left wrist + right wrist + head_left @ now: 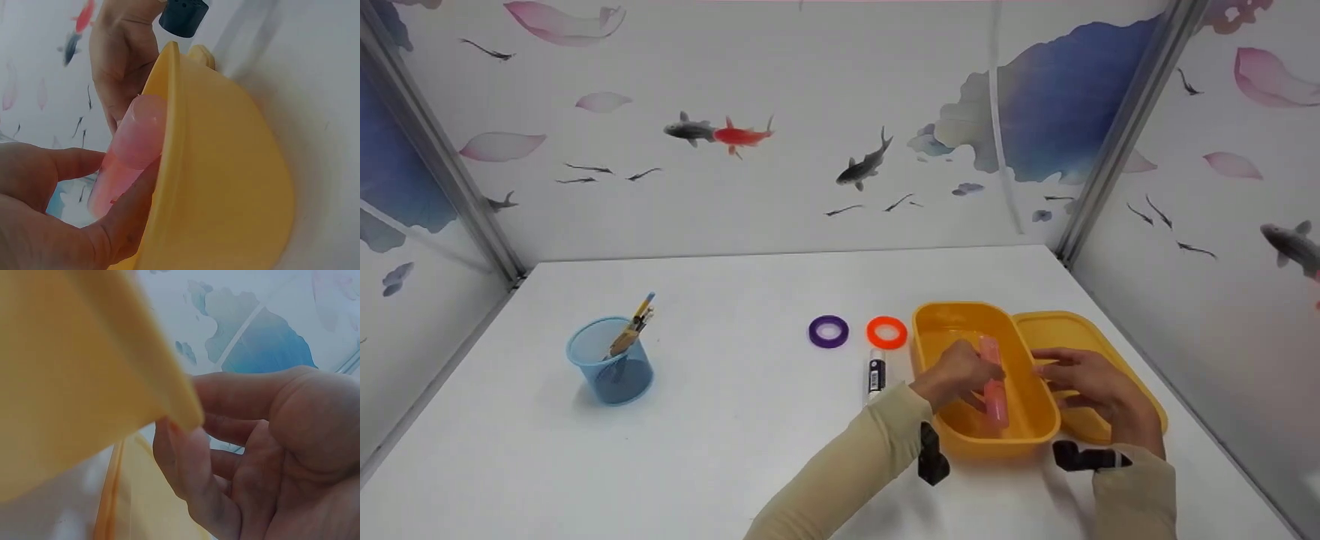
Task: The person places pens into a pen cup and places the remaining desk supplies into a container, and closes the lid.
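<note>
My left hand (966,369) reaches over the yellow box (1039,412) and grips a pink translucent plastic tube (996,405) between thumb and fingers. The tube lies lengthwise within the box's opening; its rounded end (140,126) shows beside the rim in the left wrist view. Part of the tube is hidden behind the fingers. At the box's right side, my right hand (1099,386) pinches the rim, with fingertips (194,444) against the wall in the right wrist view. Partly under that hand lies the yellow lid (1061,328), flat on the table.
Left of the box are an orange ring (887,343), a purple ring (828,343) and a white glue stick (877,371) with a dark label. A blue mesh cup (619,375) holding brushes (631,334) stands far left. Printed panels (780,202) enclose the white table (697,450).
</note>
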A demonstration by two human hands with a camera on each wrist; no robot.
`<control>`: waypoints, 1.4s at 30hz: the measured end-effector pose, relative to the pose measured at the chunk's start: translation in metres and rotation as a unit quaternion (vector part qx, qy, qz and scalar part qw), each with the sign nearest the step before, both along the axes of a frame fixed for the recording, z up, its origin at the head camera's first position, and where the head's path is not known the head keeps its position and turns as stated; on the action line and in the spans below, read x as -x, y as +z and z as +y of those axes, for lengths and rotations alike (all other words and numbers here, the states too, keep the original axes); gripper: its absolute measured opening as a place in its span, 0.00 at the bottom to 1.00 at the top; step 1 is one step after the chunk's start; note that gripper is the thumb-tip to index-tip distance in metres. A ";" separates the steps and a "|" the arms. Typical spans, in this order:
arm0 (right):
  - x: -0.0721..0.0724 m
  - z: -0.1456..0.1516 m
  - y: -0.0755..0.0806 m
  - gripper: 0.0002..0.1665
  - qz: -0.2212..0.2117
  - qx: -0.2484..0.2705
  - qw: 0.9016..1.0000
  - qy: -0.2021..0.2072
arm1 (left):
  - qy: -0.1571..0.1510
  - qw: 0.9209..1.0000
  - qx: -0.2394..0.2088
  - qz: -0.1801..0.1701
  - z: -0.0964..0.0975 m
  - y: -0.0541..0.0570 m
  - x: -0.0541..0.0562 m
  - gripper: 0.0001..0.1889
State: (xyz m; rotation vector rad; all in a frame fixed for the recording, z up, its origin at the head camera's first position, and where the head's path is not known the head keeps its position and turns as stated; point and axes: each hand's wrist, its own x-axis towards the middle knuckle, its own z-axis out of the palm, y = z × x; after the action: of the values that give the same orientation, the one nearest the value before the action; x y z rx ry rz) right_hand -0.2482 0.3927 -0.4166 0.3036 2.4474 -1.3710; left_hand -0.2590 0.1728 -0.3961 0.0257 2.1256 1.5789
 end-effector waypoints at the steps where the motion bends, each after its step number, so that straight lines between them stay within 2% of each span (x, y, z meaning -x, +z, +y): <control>1: 0.000 0.000 0.000 0.42 -0.001 0.001 1.000 0.000 | 0.004 1.000 0.004 -0.003 0.001 -0.001 -0.001 0.07; 5: 0.000 -0.002 -0.001 0.44 -0.001 0.003 1.000 0.001 | 0.016 0.999 0.019 -0.020 0.005 -0.007 -0.007 0.09; 13: 0.000 -0.006 0.000 0.43 0.000 -0.001 1.000 0.014 | 0.045 0.997 -0.012 -0.056 0.011 -0.013 -0.021 0.10; 17: 0.002 -0.007 0.001 0.42 -0.002 0.000 1.000 0.011 | 0.061 0.996 -0.002 -0.067 0.011 -0.016 -0.022 0.10; 21: 0.003 -0.007 0.001 0.41 -0.001 0.000 1.000 0.009 | 0.060 0.996 0.007 -0.067 0.010 -0.018 -0.021 0.11; 27: 0.003 -0.008 -0.001 0.41 0.007 0.000 1.000 0.012 | 0.040 0.998 0.004 -0.055 0.000 -0.008 -0.013 0.15; 34: 0.002 -0.005 -0.003 0.42 0.000 -0.005 1.000 0.005 | 0.018 0.999 -0.007 -0.039 -0.022 0.008 0.000 0.19; 42: -0.001 -0.001 -0.001 0.42 -0.002 -0.004 1.000 0.001 | 0.000 1.000 -0.008 -0.019 -0.047 0.021 0.007 0.25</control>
State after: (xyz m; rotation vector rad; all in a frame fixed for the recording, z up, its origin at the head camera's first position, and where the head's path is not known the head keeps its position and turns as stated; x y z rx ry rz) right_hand -0.2469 0.3914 -0.4174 0.3051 2.4500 -1.3571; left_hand -0.2663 0.1255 -0.3756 0.0016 2.0841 1.5832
